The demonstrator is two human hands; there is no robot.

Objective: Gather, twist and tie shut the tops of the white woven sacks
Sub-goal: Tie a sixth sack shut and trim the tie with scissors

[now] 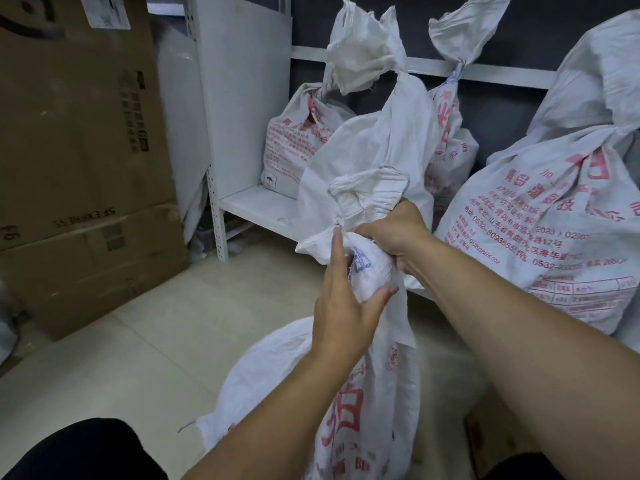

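Note:
A white woven sack with red print stands on the floor right in front of me. Its top is bunched into a twisted neck with a loose flap above. My left hand wraps around the neck from the left, thumb under the bunch. My right hand grips the neck from the right, just below the flap. Blue marking shows on the fabric between my hands.
Several tied sacks stand behind: one tall plain sack, one on the white shelf, one large sack at right. Stacked cardboard boxes fill the left. A white metal rack stands behind. Pale tiled floor lies to the left.

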